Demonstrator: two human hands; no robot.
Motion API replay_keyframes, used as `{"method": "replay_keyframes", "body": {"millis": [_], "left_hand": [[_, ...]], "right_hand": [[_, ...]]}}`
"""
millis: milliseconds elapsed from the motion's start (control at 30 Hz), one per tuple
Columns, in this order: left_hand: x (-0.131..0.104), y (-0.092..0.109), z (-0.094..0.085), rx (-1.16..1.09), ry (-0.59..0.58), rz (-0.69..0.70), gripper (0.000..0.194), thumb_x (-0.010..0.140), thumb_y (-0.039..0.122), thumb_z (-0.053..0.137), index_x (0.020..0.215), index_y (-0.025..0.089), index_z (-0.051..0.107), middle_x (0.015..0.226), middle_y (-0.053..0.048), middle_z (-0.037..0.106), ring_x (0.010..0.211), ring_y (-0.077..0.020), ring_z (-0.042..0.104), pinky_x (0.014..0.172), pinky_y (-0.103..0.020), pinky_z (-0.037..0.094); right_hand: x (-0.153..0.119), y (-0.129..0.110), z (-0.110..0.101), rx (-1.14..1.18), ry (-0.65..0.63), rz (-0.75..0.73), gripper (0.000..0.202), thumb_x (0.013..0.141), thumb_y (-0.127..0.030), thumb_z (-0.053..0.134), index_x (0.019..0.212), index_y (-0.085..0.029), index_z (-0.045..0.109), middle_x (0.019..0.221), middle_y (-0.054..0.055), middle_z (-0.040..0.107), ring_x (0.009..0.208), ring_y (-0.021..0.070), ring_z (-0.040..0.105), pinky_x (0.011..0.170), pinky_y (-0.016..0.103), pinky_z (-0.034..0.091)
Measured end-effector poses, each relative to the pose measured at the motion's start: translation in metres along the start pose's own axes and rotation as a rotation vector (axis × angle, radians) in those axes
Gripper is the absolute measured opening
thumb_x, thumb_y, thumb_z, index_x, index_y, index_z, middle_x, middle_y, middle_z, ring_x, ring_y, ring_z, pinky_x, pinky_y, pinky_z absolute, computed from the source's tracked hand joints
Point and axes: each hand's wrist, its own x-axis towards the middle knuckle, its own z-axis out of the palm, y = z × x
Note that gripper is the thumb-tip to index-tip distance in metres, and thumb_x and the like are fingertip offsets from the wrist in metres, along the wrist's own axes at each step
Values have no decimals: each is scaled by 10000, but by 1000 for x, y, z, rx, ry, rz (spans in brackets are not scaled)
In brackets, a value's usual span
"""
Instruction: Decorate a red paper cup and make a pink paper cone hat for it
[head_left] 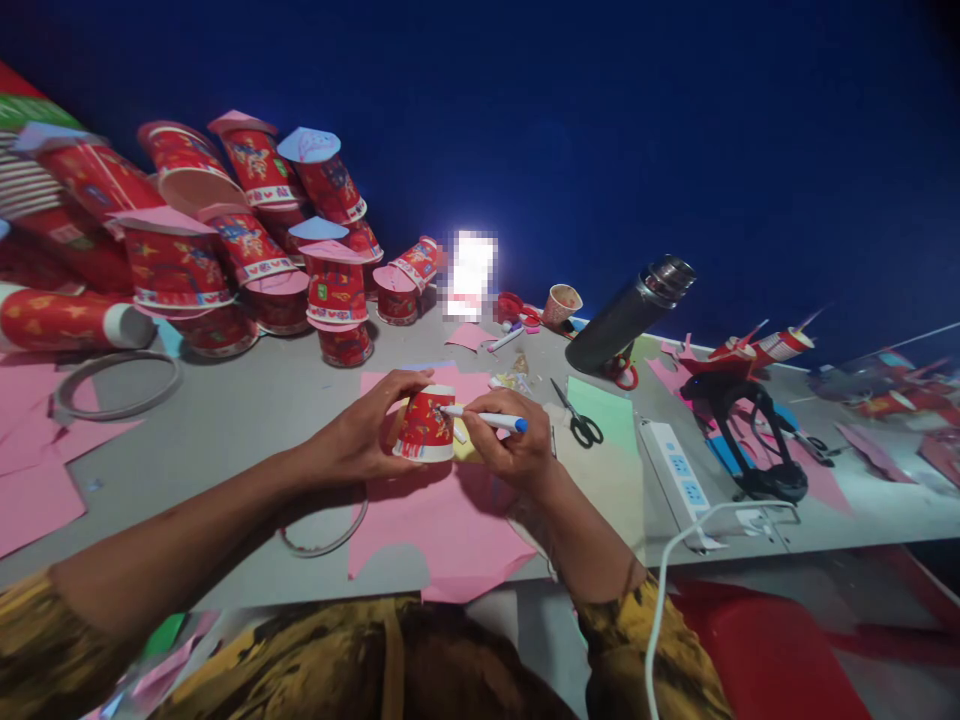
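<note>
A red patterned paper cup [426, 425] with white bands lies tilted in my left hand [367, 425], whose fingers and thumb wrap its left side. My right hand [514, 440] grips a white marker [491, 418] with a blue end, its tip at the cup's printed side. Under both hands lies pink paper [442, 525], with a small yellow piece [469, 440] between them. To the right, black-handled scissors [581, 420] rest partly on a green sheet [607, 425].
Stacked red cups [334, 285] with paper tops fill the back left. Grey rings [118, 383] lie left. A dark flask [630, 315] leans behind my right hand. A power strip [679, 480], white cable [660, 600] and black headgear [757, 440] are right.
</note>
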Motion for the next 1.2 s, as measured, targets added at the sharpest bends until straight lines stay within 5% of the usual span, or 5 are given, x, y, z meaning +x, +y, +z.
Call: {"method": "replay_keyframes", "body": {"millis": [333,600,800,1000,1200], "left_hand": [[-1,-2,-3,4,-33,-4,889,790,390,890,1555,299,446,1579,-139,564,1462,-368,586,1235,-574,503],[-1,-2,0,-11,-4,-19,885,775,423,908,1535,286,477,1562,-149,584,1460,-379,591,1244,-575,496],[0,-1,-1,-13,-23,-17,877,792,426,889,1548,294,464,1566,-139,578,1453,-369,595,1228,-567,514],[-2,-1,0,-4,-14,-28,885,784,469,904,1538,288,477,1584,-139,572,1480,-367,576,1254,-574,489],[-2,-1,0,-2,-38,-22,894,795,451,902,1556,295,459,1596,-143,561,1478,-372,578,1242,-578,500]], "right_hand": [[0,-1,1,34,100,133,136,1031,-266,655,915,-224,712,805,39,769,692,176,707,660,309,562],[1,-1,-3,30,-37,126,142,1025,-268,643,905,-226,708,785,26,763,687,171,705,688,305,577],[-1,0,-1,40,26,132,108,1029,-253,645,950,-228,715,836,46,772,740,195,723,729,331,582],[-1,1,-5,68,-64,151,117,1010,-255,660,909,-224,711,794,31,753,700,188,708,700,316,566],[0,-1,-3,48,30,146,131,1038,-251,635,927,-224,701,832,42,768,722,182,713,697,309,560]]}}
